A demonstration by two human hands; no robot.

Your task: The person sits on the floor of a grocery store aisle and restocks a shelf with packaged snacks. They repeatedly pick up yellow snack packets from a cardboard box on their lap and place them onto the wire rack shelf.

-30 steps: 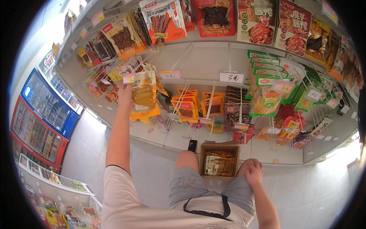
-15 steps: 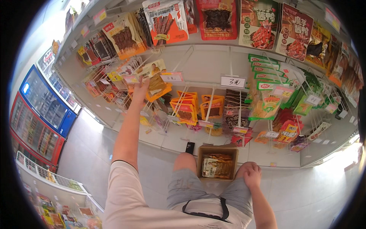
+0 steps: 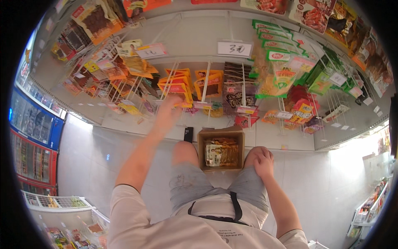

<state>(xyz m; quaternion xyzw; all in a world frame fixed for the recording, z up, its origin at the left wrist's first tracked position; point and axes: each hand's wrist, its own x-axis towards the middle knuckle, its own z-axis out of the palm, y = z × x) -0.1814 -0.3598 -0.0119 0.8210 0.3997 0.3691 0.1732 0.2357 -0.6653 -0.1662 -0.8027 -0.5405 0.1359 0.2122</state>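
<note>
A white peg wall (image 3: 195, 39) fills the upper part of the view, with many snack packets hanging from thin hooks. On the far left stand two drink coolers (image 3: 31, 141), one blue above one red. Between the person's knees, on the pale floor (image 3: 331, 182), sits an open cardboard box (image 3: 221, 149) with packets inside. A small black object (image 3: 188, 134) lies on the floor just beside the box, on its left. The left hand (image 3: 168, 112) is raised to the wall, at a row of orange packets (image 3: 177, 85); it is blurred, so I cannot tell if the fingers hold a packet or only touch it. The right hand (image 3: 262, 161) rests on the right knee, loosely curled and holding nothing, just beside the box.
</note>
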